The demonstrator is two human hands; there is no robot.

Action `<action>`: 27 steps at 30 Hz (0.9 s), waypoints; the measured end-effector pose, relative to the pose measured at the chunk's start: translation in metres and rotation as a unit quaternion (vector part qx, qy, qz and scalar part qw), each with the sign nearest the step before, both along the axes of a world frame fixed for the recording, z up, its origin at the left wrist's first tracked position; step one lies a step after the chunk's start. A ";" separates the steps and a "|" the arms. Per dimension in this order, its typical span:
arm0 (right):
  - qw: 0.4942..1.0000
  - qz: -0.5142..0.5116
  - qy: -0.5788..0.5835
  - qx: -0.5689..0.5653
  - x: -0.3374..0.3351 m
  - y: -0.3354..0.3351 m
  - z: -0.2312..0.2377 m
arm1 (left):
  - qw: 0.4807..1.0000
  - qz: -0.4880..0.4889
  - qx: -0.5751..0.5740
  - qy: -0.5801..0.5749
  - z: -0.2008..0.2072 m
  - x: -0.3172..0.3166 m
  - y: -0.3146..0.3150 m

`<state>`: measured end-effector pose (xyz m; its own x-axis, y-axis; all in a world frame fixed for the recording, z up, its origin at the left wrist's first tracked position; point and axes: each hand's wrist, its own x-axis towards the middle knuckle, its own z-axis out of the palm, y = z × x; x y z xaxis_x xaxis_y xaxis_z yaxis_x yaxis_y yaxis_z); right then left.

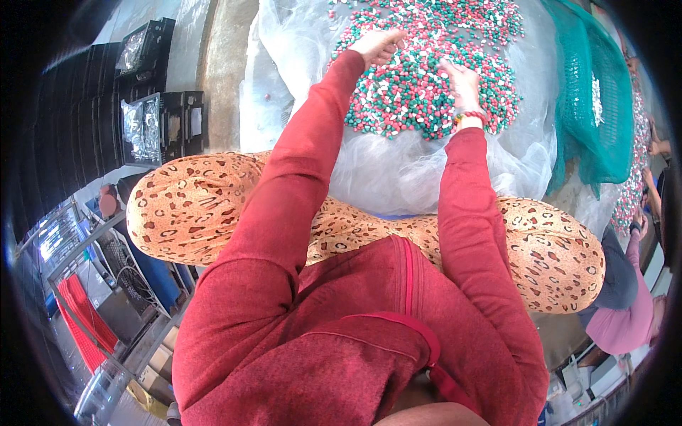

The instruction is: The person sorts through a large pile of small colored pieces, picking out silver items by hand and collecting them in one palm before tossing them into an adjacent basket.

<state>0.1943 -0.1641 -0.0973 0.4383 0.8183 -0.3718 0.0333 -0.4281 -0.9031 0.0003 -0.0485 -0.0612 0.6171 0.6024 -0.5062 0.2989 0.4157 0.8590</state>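
Observation:
A thick heap of small red, green and white pieces (408,110) is spread over a whitish translucent sheet (391,160) in front of me. At the heap's left side, my left hand (379,47) hovers above the pieces with its fingers curled in; whatever they may hold is too small to make out. My right hand (463,84), with a red beaded bracelet (470,116) at its wrist, rests over the right part of the heap. Its fingers look stretched forward, and I see nothing held in them.
Green netting (579,92) lies right of the sheet. Beyond it, other people's hands (645,177) are near a second spread of similar pieces (634,153). Black crates (181,117) stand stacked at left. A metal rack (92,241) with a red cloth (87,323) is at lower left.

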 end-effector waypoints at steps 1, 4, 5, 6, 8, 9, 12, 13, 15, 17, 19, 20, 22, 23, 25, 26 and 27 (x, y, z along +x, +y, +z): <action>0.995 0.014 -0.095 -0.006 -0.008 0.007 -0.005 | 0.970 -0.011 0.148 0.194 0.010 0.009 -0.005; 0.949 0.102 -0.246 -0.167 -0.015 0.022 0.002 | 0.826 -0.090 0.371 0.415 -0.018 0.029 -0.021; 0.930 0.142 -0.285 -0.181 -0.022 0.026 0.000 | 0.815 -0.087 0.390 0.420 -0.024 0.030 -0.026; 0.924 0.152 -0.304 -0.175 -0.029 0.028 0.002 | 0.815 -0.094 0.387 0.422 -0.034 0.029 -0.023; 0.918 0.174 -0.318 -0.162 -0.047 0.036 0.009 | 0.825 -0.089 0.375 0.414 -0.047 0.012 -0.010; 0.920 0.178 -0.311 -0.157 -0.053 0.038 0.007 | 0.838 -0.092 0.362 0.398 -0.055 0.004 -0.009; 0.936 0.169 -0.253 -0.175 -0.036 0.029 -0.007 | 0.880 -0.150 0.313 0.325 -0.033 0.005 -0.014; 0.948 0.174 -0.199 -0.179 -0.034 0.029 -0.010 | 0.895 -0.175 0.279 0.299 -0.030 -0.005 -0.011; 0.959 0.180 -0.159 -0.153 -0.021 0.019 -0.017 | 0.978 -0.057 0.087 0.179 -0.016 -0.012 -0.013; 0.991 0.076 0.111 0.002 -0.028 0.009 -0.009 | 0.980 0.127 -0.136 -0.074 -0.014 -0.039 -0.004; 0.961 0.084 0.261 -0.044 -0.012 0.004 0.005 | 0.949 0.155 -0.187 -0.198 -0.003 -0.046 0.004; 0.934 0.062 0.350 0.017 -0.008 0.003 0.007 | 0.901 0.177 -0.236 -0.318 0.000 -0.046 0.006; 0.859 -0.017 0.496 0.127 -0.009 0.003 0.017 | 0.902 0.140 -0.215 -0.348 -0.006 -0.047 0.022; 0.802 -0.005 0.573 0.171 -0.004 0.006 0.014 | 0.902 0.100 -0.196 -0.373 -0.009 -0.049 0.027; 0.741 0.001 0.627 0.240 0.001 0.006 0.027 | 0.908 0.114 -0.179 -0.360 -0.007 -0.036 0.029; 0.743 0.002 0.626 0.238 0.004 0.008 0.032 | 0.944 0.114 -0.139 -0.276 -0.011 -0.029 0.035; 0.788 -0.010 0.578 0.210 0.010 0.008 0.035 | 0.971 0.108 -0.100 -0.189 -0.012 -0.021 0.037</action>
<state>0.2038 -0.1565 -0.0624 0.0198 0.9731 -0.2296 -0.9196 -0.0725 -0.3862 -0.0206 -0.0110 -0.0731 0.6514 0.6516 -0.3886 -0.1346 0.6034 0.7860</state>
